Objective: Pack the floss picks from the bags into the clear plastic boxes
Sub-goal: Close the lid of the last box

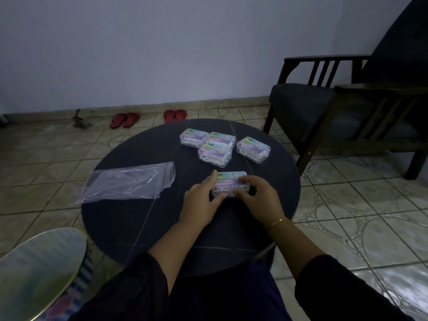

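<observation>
Both hands sit on the near clear box (230, 184), at the middle of the round dark desk (129, 218). Your left hand (203, 201) holds its left end, forefinger laid straight along the lid, thumb tucked at the near edge. Your right hand (257, 198) curls its fingers (243, 180) over the right end and grips it.

Judged: the box is light, stiff, thin-walled plastic, slick on a smooth top. Hold it by the short ends, press the lid near its edge, not the middle.

Four filled boxes (214, 147) cluster farther back, some touching. The clear bag (129, 184) lies flat to your left, apparently empty, limp and slippery, overhanging the desk rim.

Open room: bare desk on the near side and to the right. The chair (342, 117) stands well apart.
</observation>
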Available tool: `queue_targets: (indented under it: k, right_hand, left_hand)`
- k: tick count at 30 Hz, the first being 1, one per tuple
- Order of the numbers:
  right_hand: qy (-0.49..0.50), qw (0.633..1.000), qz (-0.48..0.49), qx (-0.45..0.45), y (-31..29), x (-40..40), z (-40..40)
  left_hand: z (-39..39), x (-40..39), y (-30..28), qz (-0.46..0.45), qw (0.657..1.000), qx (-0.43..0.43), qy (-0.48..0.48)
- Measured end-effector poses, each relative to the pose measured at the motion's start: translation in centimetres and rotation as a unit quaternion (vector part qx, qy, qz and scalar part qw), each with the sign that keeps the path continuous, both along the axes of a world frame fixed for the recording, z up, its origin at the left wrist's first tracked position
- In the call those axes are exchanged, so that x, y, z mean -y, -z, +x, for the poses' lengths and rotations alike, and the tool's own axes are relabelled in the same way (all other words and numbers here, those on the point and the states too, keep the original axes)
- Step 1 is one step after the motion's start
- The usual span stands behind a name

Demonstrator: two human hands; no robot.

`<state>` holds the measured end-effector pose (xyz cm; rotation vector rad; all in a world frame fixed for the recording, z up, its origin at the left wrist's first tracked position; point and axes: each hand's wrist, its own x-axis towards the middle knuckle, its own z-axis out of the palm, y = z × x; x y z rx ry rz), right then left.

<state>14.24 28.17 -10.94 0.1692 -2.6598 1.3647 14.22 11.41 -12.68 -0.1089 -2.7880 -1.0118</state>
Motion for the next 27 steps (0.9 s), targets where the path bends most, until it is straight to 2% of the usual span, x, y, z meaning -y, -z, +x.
queue_targets:
  k: [9,15,27]
  right_hand:
    - [0.015,0.995,0.094,-0.024,0.42,0.86,0.14]
    - [0.01,0.995,0.096,-0.026,0.09,0.56,0.5]
    - [0.021,0.996,0.076,-0.046,0.46,0.5,0.63]
  left_hand:
    - [-0.07,0.1,0.28,0.013,0.999,0.012,-0.028]
    - [0.5,-0.27,-0.18,-0.007,0.999,-0.04,0.004]
    - [0.44,-0.55,-0.02,0.022,0.998,-0.042,-0.039]
